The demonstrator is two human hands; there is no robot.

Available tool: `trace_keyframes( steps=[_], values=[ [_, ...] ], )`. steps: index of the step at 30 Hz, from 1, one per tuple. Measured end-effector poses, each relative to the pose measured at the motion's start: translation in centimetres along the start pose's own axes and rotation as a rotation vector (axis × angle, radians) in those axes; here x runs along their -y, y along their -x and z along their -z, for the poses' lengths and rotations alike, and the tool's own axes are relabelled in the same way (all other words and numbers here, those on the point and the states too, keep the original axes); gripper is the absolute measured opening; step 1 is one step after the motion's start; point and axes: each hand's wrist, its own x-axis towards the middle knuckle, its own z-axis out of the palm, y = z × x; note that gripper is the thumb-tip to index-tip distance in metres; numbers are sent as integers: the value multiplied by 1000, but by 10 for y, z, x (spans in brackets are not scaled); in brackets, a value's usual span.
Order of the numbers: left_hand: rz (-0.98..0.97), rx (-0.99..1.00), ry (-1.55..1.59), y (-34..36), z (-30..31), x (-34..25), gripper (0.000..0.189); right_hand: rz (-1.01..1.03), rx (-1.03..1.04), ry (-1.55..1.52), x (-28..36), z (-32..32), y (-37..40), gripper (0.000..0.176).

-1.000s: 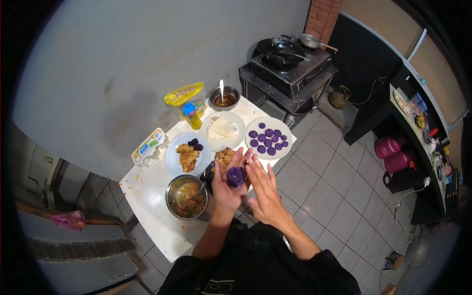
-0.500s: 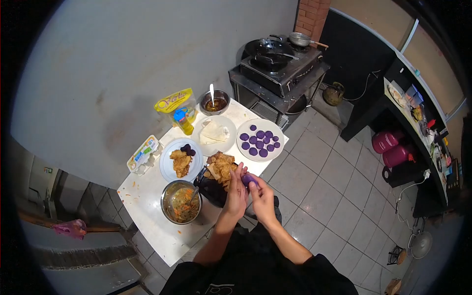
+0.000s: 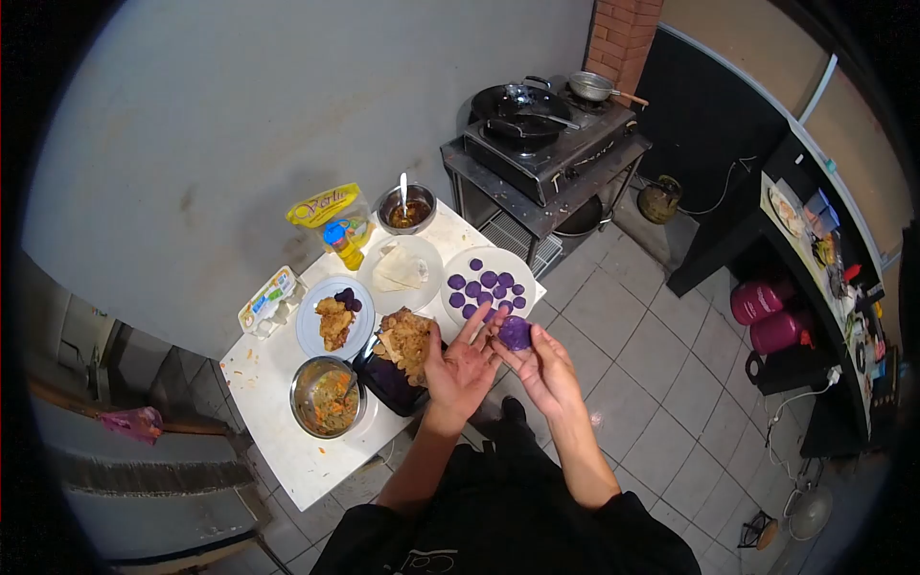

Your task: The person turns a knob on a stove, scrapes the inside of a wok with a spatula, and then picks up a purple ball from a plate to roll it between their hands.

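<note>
A flattened purple piece of dough [image 3: 515,333] is held between the thumb and fingers of my right hand [image 3: 546,372]. Close by on the left, my left hand [image 3: 460,369] is open, palm up, with its fingers spread and nothing resting on it. Past my fingertips lies a white plate [image 3: 522,269] with several round purple pieces. Beside my left wrist is a black tray [image 3: 391,385] holding dark purple stuff, with brown fried food [image 3: 406,343] at its far end.
A steel bowl of vegetable mix [image 3: 299,402], a plate of fried food [image 3: 307,337], a plate of white wrappers [image 3: 431,257], a sauce bowl [image 3: 388,217], an oil bottle [image 3: 347,253] and an egg carton [image 3: 264,311] share the white table [image 3: 278,470]. Behind stands a stove [image 3: 537,168].
My hands have moved apart slightly. The left has opened out, palm up, and the purple piece, now flatter in view, is in my right fingers. The camera view has shifted.
</note>
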Motion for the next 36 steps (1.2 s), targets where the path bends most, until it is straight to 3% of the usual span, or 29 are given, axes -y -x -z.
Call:
trace_keyframes(
  steps=[4,5,8,10,12,15,18,22,23,27,30,36],
  values=[
    [-35,52,123,-23,-4,15,87,101,93,62,41,6,-6,35],
    [-48,63,131,-29,-3,20,87,139,141,149,51,8,-6,43],
    [-78,37,129,-47,-9,38,85,486,111,666,59,12,-7,60],
    [-84,7,127,-57,-17,51,85,636,286,1270,59,11,-2,76],
    [-119,44,23,-65,-21,64,79,601,533,2028,42,29,-8,82],
    [-140,34,-1,-73,-2,76,71,498,568,1761,58,39,-12,84],
    [-135,-35,26,-75,1,77,69,651,542,1669,83,35,-13,84],
    [-172,37,-7,-85,9,83,64,668,610,1834,90,39,-15,82],
    [-218,38,-106,-87,-1,88,62,569,633,1962,78,48,-16,81],
    [-228,-138,-161,-90,6,89,60,565,624,1936,62,57,-23,84],
    [-253,-118,-152,-91,11,86,59,528,674,1955,67,50,-24,82],
    [-249,10,-36,-83,5,70,60,715,647,1812,78,41,-25,75]
  ],
)
